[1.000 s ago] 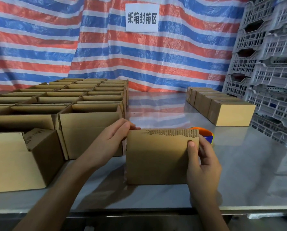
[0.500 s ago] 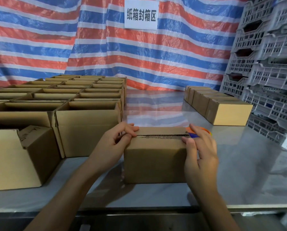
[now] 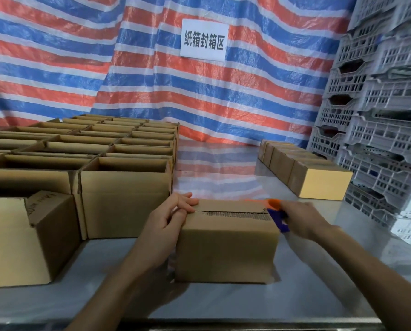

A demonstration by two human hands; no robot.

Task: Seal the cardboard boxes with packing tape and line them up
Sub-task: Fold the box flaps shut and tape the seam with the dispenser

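Change against the frame one second back: the near flap of the box (image 3: pixel 226 247), then upright and facing the camera, now lies folded down. Both top flaps meet along a centre seam, with the corrugated edge showing. No tape visible on the seam.

The right grip (image 3: pixel 302 218) has left the box's right end and is at the orange-and-blue tape dispenser (image 3: pixel 277 213), just beside the box's upper right corner. There is motion blur here, so I cannot tell whether the fingers have closed round the dispenser or only touch it. The left grip (image 3: pixel 168 220) stays at the left end of the top, fingers partly bent and pressed on the flaps to keep them down, pinching nothing.

Reading: flap closing is done and taping is about to start. The box sits at lower centre of the frame on the tabletop (image 3: pixel 343 271), near its front edge.

Clearances:
- **Left of frame:** open boxes (image 3: pixel 125 199) stand just beside the left grip, packed tight back toward the striped tarp (image 3: pixel 151 80). Little room that side.
- **Right of centre:** bare tabletop runs to the row of sealed boxes (image 3: pixel 319 182) at mid right, well apart from the work box.
- **Right edge of frame:** grey crates (image 3: pixel 378 139) are stacked there.

Judgement: a tape pass along the seam from right to left has a clear run, but the left grip must yield at its end. The path to the sealed row looks open.
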